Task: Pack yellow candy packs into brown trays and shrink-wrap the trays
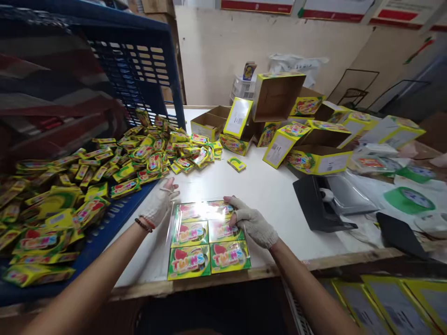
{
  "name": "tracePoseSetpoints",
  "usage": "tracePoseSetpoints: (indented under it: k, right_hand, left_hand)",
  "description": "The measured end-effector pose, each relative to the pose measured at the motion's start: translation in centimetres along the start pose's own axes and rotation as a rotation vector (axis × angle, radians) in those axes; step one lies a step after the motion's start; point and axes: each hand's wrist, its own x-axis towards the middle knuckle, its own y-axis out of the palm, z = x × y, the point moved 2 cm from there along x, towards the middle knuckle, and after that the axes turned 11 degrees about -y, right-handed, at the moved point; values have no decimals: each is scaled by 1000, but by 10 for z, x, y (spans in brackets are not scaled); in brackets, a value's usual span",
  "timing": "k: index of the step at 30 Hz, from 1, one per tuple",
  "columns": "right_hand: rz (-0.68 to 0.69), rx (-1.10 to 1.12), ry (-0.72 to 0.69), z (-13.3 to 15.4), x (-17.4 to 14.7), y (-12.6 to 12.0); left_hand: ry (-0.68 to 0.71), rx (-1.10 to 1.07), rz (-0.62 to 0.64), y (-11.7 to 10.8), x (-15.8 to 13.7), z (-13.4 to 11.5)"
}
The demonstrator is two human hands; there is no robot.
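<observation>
At the table's front edge lies a pack of small yellow-green candy boxes (190,260) marked "TWINS", set in two columns under shiny clear plastic (200,209). My right hand (253,225), in a white glove with bare fingertips, grips the pack's far right corner, fingers over the edge and thumb on top. Just off the far left corner is my left hand (162,202), gloved the same way, fingers loosely apart and holding nothing. A single small box (236,164) lies farther back on the white table.
Left, a tipped blue crate (176,79) spills a heap of small boxes (132,172) onto the table (202,184). Open display cartons (279,100) stack at the back right. A black tape dispenser (310,209) and green tape rolls (408,200) sit right.
</observation>
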Motion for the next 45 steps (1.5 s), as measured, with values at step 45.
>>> tracePoseSetpoints:
  k: [45]
  right_hand:
    - [-558, 246, 609, 58, -98, 44]
  left_hand:
    - [1062, 1578, 343, 117, -72, 27]
